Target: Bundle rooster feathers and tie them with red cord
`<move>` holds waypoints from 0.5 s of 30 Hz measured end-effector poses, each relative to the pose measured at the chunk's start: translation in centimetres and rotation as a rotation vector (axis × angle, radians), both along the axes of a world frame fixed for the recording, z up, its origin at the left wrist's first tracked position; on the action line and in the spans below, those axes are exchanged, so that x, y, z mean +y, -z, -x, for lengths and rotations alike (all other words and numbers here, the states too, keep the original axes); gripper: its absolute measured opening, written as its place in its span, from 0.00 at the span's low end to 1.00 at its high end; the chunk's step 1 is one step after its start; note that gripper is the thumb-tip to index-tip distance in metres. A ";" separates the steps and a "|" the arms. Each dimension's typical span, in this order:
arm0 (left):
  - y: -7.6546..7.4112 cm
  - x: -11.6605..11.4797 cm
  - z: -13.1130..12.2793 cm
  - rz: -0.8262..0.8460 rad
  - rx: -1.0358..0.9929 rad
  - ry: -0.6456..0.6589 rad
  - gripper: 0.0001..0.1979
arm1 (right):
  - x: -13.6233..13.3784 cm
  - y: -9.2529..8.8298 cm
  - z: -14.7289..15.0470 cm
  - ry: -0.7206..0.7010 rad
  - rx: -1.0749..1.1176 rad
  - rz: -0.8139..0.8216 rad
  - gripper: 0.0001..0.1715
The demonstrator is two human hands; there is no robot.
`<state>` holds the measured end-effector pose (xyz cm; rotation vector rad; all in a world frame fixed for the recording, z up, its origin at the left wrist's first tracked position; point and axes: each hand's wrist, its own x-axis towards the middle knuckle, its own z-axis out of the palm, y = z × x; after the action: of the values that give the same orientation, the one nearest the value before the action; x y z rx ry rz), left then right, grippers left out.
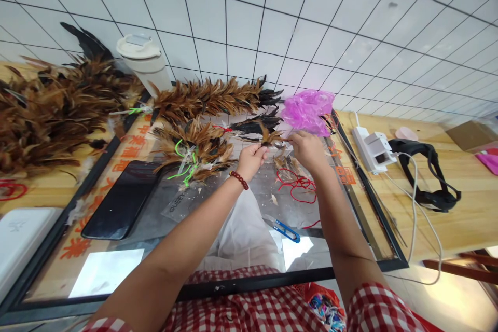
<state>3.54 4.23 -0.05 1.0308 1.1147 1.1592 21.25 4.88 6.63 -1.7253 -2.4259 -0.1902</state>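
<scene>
My left hand [252, 158], with a red bead bracelet at the wrist, is closed in a pinch on a small bunch of brown feathers [270, 138]. My right hand [307, 149] is closed just to the right of that bunch, its fingers against the same feathers. Loose red thread [298, 185] lies under the right hand. Blue-handled snips [286, 229] rest on the glass table top [155, 218] nearer to me. Bundles of brown feathers [196, 153] tied with green cord lie left of my hands.
A long brown feather strip [210, 97] and a big feather pile [50, 109] lie at the back left. A pink plastic bag [308, 110], a white tumbler [144, 62], a black phone [124, 199], a white power strip [373, 149] and a black strap [428, 176] are around.
</scene>
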 end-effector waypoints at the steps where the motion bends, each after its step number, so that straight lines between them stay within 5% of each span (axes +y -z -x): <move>1: -0.1 0.1 -0.1 0.016 -0.055 -0.034 0.09 | 0.2 0.2 -0.5 0.010 -0.003 0.045 0.17; 10: -0.8 -0.1 0.1 0.101 -0.268 -0.095 0.08 | 0.2 2.2 0.1 -0.013 -0.039 0.106 0.15; 15: -1.4 -0.2 0.2 0.128 -0.334 -0.110 0.08 | 0.5 1.3 0.1 0.159 0.775 0.247 0.10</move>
<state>3.37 4.01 1.35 0.6539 0.9728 1.2761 21.15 5.34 5.32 -1.6530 -1.7895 0.6622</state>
